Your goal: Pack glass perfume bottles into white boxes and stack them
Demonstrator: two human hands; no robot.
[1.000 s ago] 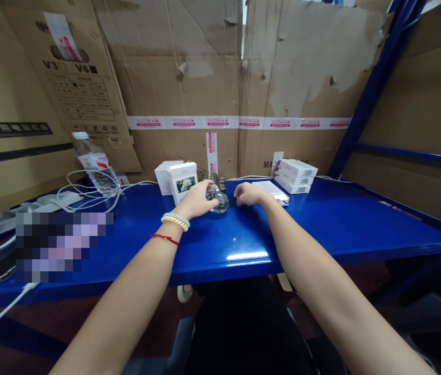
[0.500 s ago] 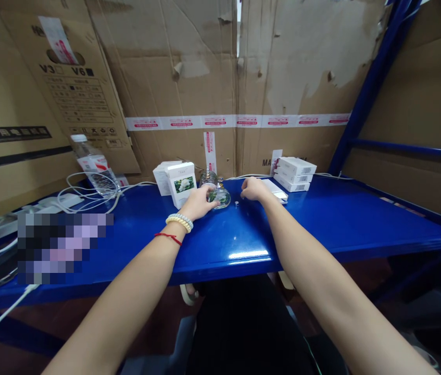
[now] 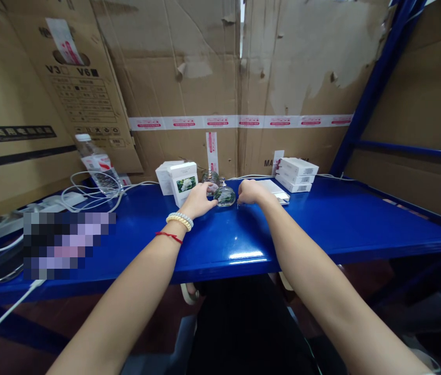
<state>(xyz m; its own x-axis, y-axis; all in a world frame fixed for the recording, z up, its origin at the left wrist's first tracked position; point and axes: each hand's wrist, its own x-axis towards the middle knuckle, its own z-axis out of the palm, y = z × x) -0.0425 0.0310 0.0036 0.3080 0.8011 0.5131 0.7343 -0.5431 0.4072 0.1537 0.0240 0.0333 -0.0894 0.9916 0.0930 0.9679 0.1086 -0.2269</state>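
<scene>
A round clear glass bottle (image 3: 226,196) with a narrow neck stands on the blue table. Another glass bottle (image 3: 210,178) is behind it, partly covered by my left hand (image 3: 200,202). That hand is open, thumb and fingers spread at the left side of the front bottle; whether they touch it I cannot tell. To the right of the bottle, my right hand (image 3: 252,191) is closed, low over the table, pinching a small clear stopper-like piece (image 3: 238,205). The fingers hide most of this piece. A flat white box (image 3: 278,191) lies just behind my right wrist.
White boxes (image 3: 185,179), one with a flower picture, stand left of the bottles. Several white boxes (image 3: 296,174) are stacked at the right. A water bottle (image 3: 101,169), white cables (image 3: 75,192) and a blurred-out item (image 3: 67,242) occupy the left. Cardboard (image 3: 181,94) walls the back.
My right hand has moved slightly left and closed on the small clear piece that lay on the table. My left fingers have loosened from the front bottle. The view has shifted slightly.
</scene>
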